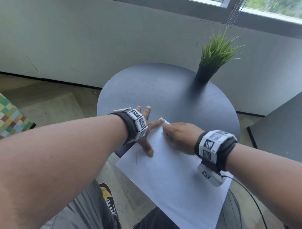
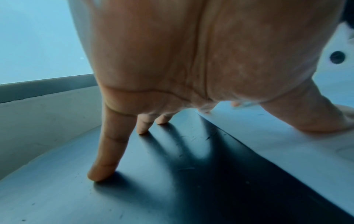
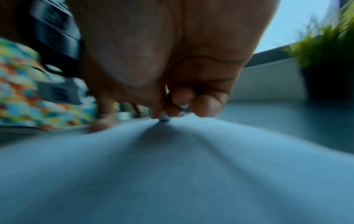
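A white sheet of paper (image 1: 175,174) lies on a round dark table (image 1: 163,89) and hangs over its near edge. My left hand (image 1: 147,131) is spread flat. Its thumb and forefinger press on the sheet's left part, and the other fingertips (image 2: 99,174) rest on the bare table top (image 2: 172,181). My right hand (image 1: 180,132) is curled near the sheet's far corner. It pinches a thin grey-tipped tool (image 3: 163,119), seemingly a pencil, with the tip on the paper (image 3: 172,166). Most of the tool is hidden by the fingers. Faint curved lines show on the sheet near the left thumb.
A grass plant in a black pot (image 1: 212,59) stands at the table's far right. A grey cabinet (image 1: 285,125) stands to the right, and a colourful chequered block (image 1: 5,113) sits on the floor to the left. The wall and a window lie behind the table.
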The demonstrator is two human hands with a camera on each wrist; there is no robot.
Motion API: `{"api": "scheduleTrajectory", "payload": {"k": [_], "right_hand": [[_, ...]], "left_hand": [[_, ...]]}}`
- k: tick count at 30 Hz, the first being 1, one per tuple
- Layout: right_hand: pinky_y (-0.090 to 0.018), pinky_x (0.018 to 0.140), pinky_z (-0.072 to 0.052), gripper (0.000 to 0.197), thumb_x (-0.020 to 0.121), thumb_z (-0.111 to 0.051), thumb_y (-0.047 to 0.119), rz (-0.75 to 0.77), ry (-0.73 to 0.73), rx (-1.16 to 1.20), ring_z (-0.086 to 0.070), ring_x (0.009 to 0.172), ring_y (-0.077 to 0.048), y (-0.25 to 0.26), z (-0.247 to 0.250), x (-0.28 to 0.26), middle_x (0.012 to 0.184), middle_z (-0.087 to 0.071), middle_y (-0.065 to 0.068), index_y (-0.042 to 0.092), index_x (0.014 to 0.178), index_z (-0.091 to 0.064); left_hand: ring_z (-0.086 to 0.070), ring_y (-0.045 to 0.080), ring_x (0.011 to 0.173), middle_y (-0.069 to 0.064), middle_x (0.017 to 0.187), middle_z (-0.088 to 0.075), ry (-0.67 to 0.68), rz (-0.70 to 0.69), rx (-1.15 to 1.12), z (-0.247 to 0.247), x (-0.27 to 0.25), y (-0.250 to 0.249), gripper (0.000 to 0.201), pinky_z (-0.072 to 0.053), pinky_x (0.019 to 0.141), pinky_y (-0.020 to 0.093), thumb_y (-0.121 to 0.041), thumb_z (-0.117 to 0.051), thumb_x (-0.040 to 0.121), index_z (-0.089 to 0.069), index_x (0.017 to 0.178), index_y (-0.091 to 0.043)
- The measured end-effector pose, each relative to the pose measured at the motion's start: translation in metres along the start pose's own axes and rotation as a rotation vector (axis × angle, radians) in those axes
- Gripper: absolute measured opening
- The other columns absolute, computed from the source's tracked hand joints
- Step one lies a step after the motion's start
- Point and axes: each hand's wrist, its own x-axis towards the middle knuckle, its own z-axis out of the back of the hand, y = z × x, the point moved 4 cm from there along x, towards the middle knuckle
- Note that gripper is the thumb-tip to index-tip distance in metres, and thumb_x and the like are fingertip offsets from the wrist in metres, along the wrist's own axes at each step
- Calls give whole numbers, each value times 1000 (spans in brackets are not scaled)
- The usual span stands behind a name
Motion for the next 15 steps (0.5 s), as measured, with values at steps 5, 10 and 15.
{"api": "scheduleTrajectory", "payload": {"k": [5,10,15], "right_hand": [[-39,70,-50,15,93,-49,24,6,18,-12,-58,94,-28,9,-9,-3,103,-60,-2,22,106,-42],[-38,70,-50,19,97,-33,40,-204,22,29,-57,83,-33,-17,-4,-5,97,-61,-7,24,100,-43],[-38,69,-50,20,96,-35,35,-253,0,2,-56,79,-33,-12,7,3,93,-57,-9,17,99,-43]], "left_hand": [[11,46,147,12,162,21,-7,-13,-24,4,-3,-1,135,-17,112,66,-87,-70,47,17,145,-57],[0,37,147,10,162,4,-74,-61,-98,-8,-13,4,115,-31,107,61,-83,-67,60,1,148,-57],[10,31,149,1,163,14,-83,-22,-93,-13,-22,9,115,-21,103,71,-92,-58,52,6,143,-64]]}}
